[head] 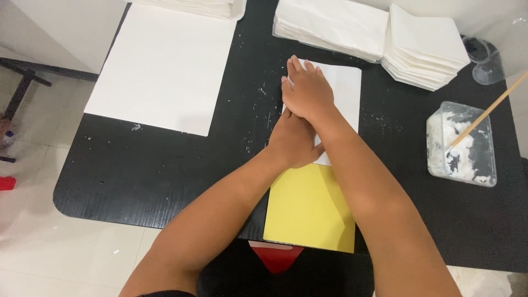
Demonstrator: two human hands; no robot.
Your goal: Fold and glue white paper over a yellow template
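Observation:
A white folded paper piece [346, 91] lies on the black table [165, 165], its near end over a yellow board [308, 212]. My right hand [307, 91] lies flat with fingers together, pressing on the white paper's left part. My left hand [294, 140] is flat too, just below the right hand and partly under its wrist, pressing the paper's near edge where it meets the yellow board. Neither hand grips anything.
A large white sheet [165, 66] lies at the left. Stacks of folded white paper [423, 47] sit at the back. A clear tub of white paste [465, 146] with a wooden stick [489, 110] stands at the right, beside a clear cup [484, 60]. A red piece [275, 256] shows below the table edge.

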